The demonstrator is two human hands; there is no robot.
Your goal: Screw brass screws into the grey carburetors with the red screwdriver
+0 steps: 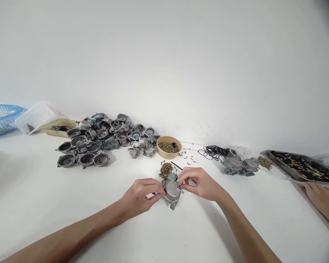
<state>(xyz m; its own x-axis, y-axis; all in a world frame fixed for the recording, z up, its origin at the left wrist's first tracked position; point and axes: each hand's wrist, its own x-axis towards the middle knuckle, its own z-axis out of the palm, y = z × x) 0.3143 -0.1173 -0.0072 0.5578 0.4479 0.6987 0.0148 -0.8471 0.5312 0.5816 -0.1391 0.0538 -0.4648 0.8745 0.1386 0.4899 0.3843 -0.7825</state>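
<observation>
And there's open room on the near tabletop [167, 239], a broad lane between the forearms! Up at the metal casting [171, 190], left fingers [155, 189] and right fingers [190, 188] block both flanks, brass pieces [165, 170] and the bowl [166, 155] crowd behind. Heaped castings [87, 159] bar the far left; rightward, space runs out to the co-worker's hand [319, 199] beside the tray [280, 168].

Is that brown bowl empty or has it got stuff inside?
Not empty: the bowl holds many small brass-coloured pieces, visible inside its rim.

Bright, diffuse light casts soft shadows across the table [142, 241].
</observation>
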